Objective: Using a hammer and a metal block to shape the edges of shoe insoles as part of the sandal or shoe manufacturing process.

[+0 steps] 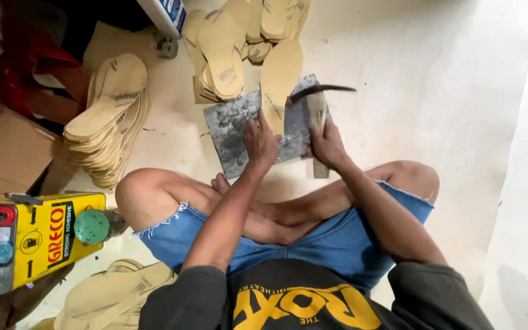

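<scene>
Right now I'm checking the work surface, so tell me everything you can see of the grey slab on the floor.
The grey slab is a flat, roughly square plate, metal or stone by its look, scuffed and stained. It lies on the pale floor in front of the crossed legs. A tan insole rests on it, pinned by the left hand; the right hand holds a hammer over its right edge.

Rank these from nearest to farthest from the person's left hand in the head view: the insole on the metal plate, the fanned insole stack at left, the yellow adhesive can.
1. Insole on the metal plate: the left hand presses its near end.
2. Fanned insole stack: on the floor, off to the left.
3. Yellow adhesive can: lower left, beside the knee, farthest.
</scene>
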